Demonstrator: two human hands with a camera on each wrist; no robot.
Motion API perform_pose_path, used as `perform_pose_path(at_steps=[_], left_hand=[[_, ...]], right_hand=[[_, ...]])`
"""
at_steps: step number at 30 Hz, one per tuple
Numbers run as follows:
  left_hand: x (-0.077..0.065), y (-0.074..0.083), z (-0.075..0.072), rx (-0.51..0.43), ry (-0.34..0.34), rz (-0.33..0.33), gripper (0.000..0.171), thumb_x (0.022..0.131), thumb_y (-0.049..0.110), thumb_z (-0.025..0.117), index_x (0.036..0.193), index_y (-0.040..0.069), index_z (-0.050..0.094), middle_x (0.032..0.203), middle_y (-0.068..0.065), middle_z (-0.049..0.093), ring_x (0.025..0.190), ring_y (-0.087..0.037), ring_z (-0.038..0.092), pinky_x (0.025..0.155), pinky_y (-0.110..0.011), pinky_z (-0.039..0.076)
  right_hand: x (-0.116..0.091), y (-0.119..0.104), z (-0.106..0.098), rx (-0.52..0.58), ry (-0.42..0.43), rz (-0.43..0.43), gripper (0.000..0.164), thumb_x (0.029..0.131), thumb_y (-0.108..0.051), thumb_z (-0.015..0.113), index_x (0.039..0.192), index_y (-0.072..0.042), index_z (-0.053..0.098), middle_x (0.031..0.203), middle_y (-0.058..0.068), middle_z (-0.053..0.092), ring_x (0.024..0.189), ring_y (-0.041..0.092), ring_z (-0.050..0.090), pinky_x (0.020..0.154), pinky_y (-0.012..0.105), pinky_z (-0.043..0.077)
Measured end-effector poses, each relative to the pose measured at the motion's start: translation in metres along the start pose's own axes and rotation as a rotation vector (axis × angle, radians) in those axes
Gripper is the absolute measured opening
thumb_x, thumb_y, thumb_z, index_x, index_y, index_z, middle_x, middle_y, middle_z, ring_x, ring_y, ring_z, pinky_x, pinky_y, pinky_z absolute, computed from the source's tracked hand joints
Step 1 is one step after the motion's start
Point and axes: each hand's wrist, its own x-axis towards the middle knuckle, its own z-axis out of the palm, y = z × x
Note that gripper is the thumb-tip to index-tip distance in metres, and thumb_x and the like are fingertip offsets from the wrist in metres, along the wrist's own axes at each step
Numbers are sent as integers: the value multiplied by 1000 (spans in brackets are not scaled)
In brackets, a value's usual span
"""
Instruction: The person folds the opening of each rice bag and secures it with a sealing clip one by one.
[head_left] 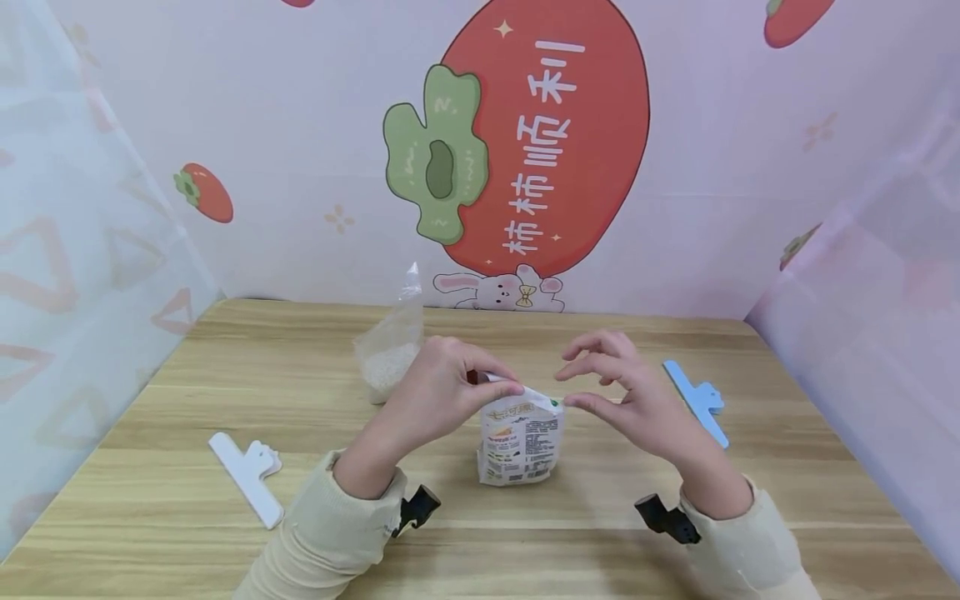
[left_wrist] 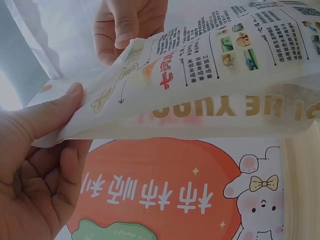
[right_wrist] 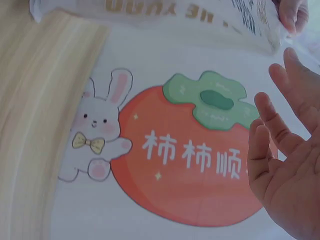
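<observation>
White packet at lower centre, pinched by left hand: hold taut and upright, with right hand empty and relaxed.

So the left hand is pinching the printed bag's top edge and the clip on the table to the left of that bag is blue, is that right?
Not quite: the clip to the left is white, not blue, as the head view shows. The left hand is indeed pinching the printed bag's top edge.
</observation>
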Motion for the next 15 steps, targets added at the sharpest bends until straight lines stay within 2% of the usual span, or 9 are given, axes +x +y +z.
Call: perform_pose_path(at_steps=[6,10,15], left_hand=[[0,-1,0,-5,-11,-23,6,83,19,81,88,14,81,73,7,73,59,-4,54,57,-21,47],[1,-2,0,-15,-13,-24,7,83,18,81,87,14,81,73,7,73,59,-5,54,56,-20,46],[1,-2,0,-10,-16,-23,7,83,19,81,87,14,81,73,7,73,59,-4,53,56,-20,45]], right_hand=[[-6,9,-15,-34,99,38,37,73,10,79,102,-13,73,111,6,64,112,6,50,83,19,46],[-12,19,-25,-52,156,68,39,72,13,79,103,-10,74,113,0,64,112,5,51,86,13,44],[-19,29,-38,-77,190,149,35,76,12,77,105,-6,73,114,-9,64,114,0,50,88,8,42]])
